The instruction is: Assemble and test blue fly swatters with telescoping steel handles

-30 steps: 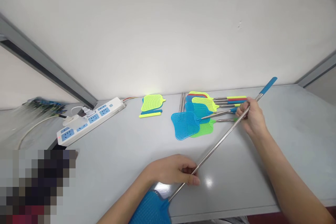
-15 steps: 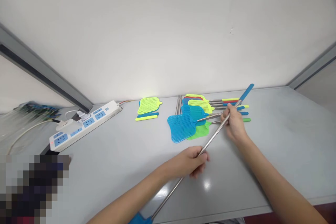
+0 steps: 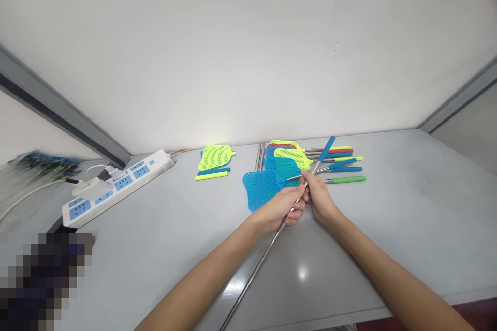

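Both hands grip one fly swatter (image 3: 261,265) by its thin metal rod, which slants from the bottom edge up to a blue handle (image 3: 328,148). My left hand (image 3: 285,208) is wrapped round the rod. Just above it, almost touching, my right hand (image 3: 315,194) is closed on the rod below the handle. The head of this swatter lies beyond the bottom edge of the view. Behind my hands is a pile of finished-looking swatters, with a blue mesh head (image 3: 258,189) in front and a green handle (image 3: 349,179) at the right.
A yellow swatter head (image 3: 215,157) lies over a blue one, beside a loose yellow handle (image 3: 212,176) and a blue one. Bare metal rods (image 3: 259,156) lie left of the pile. At left are a white power strip (image 3: 130,186) and clear plastic bags (image 3: 31,181).
My right hand has come down and left, close to my left hand, which has moved up. The held swatter's handle has shifted left and lower, and its blue head has left the view.
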`<state>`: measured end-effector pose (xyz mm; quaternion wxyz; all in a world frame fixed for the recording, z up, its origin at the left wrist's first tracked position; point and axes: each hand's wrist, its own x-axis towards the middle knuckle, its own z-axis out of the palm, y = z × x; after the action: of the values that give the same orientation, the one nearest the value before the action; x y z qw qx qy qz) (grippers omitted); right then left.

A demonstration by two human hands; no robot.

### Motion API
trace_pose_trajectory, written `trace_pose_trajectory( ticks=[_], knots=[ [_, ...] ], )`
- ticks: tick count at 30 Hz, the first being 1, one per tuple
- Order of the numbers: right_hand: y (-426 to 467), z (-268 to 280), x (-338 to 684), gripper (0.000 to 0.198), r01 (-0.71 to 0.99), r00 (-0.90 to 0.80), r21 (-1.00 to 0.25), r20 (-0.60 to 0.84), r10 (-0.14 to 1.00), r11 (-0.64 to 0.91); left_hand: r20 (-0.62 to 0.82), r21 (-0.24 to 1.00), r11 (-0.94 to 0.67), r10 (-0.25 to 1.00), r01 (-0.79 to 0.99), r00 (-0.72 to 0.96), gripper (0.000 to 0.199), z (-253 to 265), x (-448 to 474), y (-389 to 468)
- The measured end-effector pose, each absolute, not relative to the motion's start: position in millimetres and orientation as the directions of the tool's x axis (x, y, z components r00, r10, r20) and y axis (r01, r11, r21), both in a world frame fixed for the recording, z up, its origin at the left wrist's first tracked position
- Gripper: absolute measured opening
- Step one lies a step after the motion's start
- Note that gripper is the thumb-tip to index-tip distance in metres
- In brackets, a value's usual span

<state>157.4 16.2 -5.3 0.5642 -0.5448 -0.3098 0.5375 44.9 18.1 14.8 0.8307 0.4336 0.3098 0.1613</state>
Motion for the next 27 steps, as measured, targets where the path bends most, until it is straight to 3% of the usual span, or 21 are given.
trace_pose_trajectory(
  ticks=[14, 20, 27],
  knots=[
    [16, -6, 149, 0.041, -0.311, 0.229, -0.935, -0.246, 0.942, -0.169, -0.484, 0.734, 0.679, 0.516, 0.007, 0.707, 0.037, 25, 35, 3],
    [15, -10, 144, 0.045, -0.301, 0.167, -0.94, -0.216, 0.962, -0.159, -0.456, 0.708, 0.706, 0.465, -0.007, 0.758, 0.036, 20, 20, 3],
    [16, -12, 146, 0.045, -0.322, 0.156, -0.931, -0.23, 0.961, -0.17, -0.455, 0.721, 0.693, 0.503, -0.028, 0.735, 0.037, 19, 26, 2]
  ],
)
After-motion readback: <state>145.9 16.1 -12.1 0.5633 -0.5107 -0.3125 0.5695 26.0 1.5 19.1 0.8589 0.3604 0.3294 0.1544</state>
